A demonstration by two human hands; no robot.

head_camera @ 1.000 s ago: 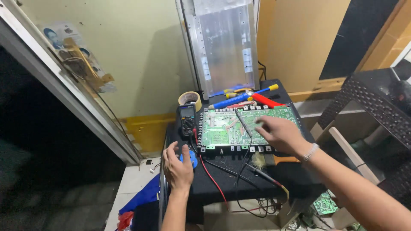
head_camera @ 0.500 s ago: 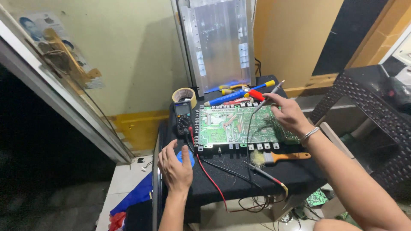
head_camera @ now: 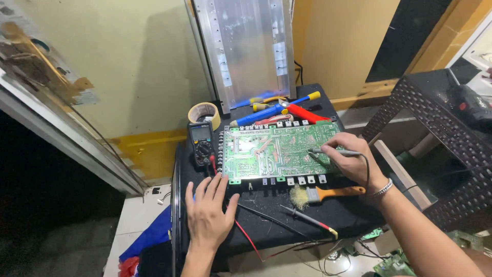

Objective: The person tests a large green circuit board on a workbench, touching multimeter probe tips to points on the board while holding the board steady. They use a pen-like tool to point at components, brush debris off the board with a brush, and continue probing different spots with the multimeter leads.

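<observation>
I see my left hand (head_camera: 207,215) lying flat and released, fingers spread, on the black table top (head_camera: 266,231) in the lower middle of the frame, its fingertips just at the lower left corner of the green rectangular circuit board (head_camera: 279,151). The board sits flat in the centre of the frame, solder side up, with a row of black components along its near edge. My right hand (head_camera: 353,161) rests over the board's right end, clenched pen-style around a thin black test probe (head_camera: 333,152) whose tip points left onto the board; its black lead loops down past my wrist. At the board's upper left stands a dark handheld multimeter with a round dial (head_camera: 201,144), and behind it lies a roll of tan tape (head_camera: 204,113). Just below the board, in the centre right, lies a small brush with an orange wooden handle (head_camera: 328,194), and nearer me a second probe with a red end (head_camera: 307,219). Blue, yellow and red handled tools (head_camera: 279,110) lie above the board, before a leaning grey metal panel (head_camera: 248,51).
</observation>
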